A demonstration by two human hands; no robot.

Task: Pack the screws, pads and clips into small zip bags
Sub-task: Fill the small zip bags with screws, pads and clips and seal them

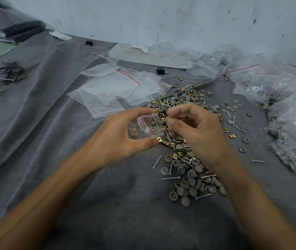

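Together, left hand (121, 136) curls its grip round the zip bag (144, 128) while right hand (197, 129) pinches the bag's rim.

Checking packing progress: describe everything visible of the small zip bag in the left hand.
The small zip bag is clear thin plastic with a red line near its mouth, crumpled, holding a few brass clips. The left hand holds it by the parts pile, mouth open toward the right hand, whose fingertips are close; contact unclear.

A small packing workshop is indicated: a cloth-draped desk (44, 141) is set against a scuffed wall (161, 18) at 12 o'clock, hardware (188, 177) is heaped loose, and filled bags (291, 123) are piled at 3 o'clock.
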